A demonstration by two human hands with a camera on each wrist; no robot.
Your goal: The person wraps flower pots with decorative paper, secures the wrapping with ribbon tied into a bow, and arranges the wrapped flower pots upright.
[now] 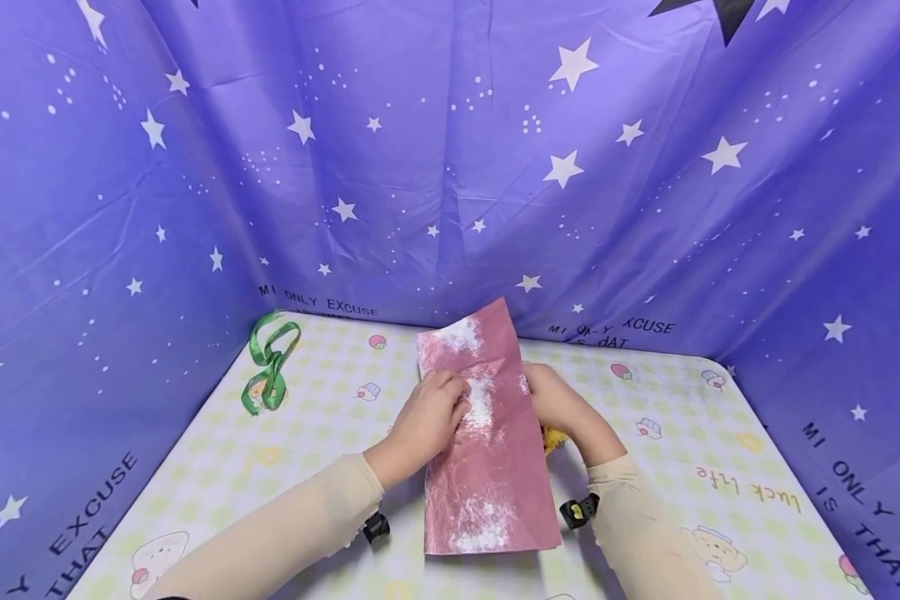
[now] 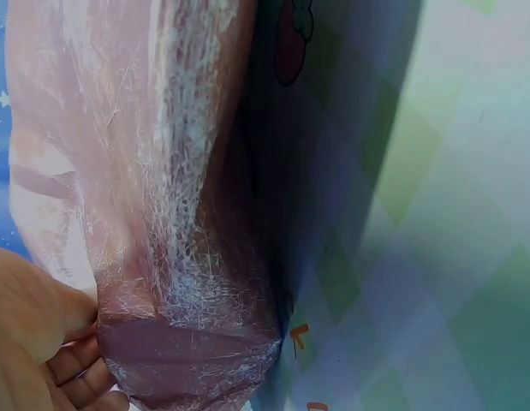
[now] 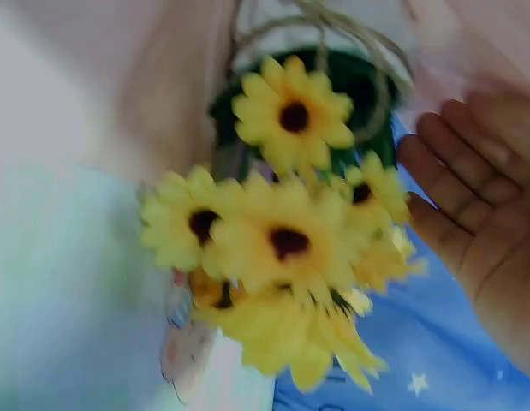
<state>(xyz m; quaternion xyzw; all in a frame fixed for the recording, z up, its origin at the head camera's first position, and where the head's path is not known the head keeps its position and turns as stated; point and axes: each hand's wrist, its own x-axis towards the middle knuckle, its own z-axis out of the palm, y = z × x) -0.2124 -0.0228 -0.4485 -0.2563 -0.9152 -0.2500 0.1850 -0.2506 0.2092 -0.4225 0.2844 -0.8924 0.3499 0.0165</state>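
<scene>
A long sheet of dusty-pink wrapping paper [image 1: 498,475] with white brushed patches stands up over the table in the head view. My left hand [image 1: 429,412] pinches it near its left side; in the left wrist view the thumb and curled fingers hold a folded edge. Behind the sheet's right edge is my right hand [image 1: 558,404], partly hidden. The right wrist view shows that hand with loosely extended fingers beside a bunch of yellow artificial flowers [image 3: 290,244] with dark centres. Beige twine [image 3: 367,34] loops over the bunch's dark green part.
A green ribbon [image 1: 272,367] lies looped at the table's back left corner. The table [image 1: 307,500] wears a pale checked cover with printed figures. Purple star-patterned cloth [image 1: 390,167] hangs around its back and sides.
</scene>
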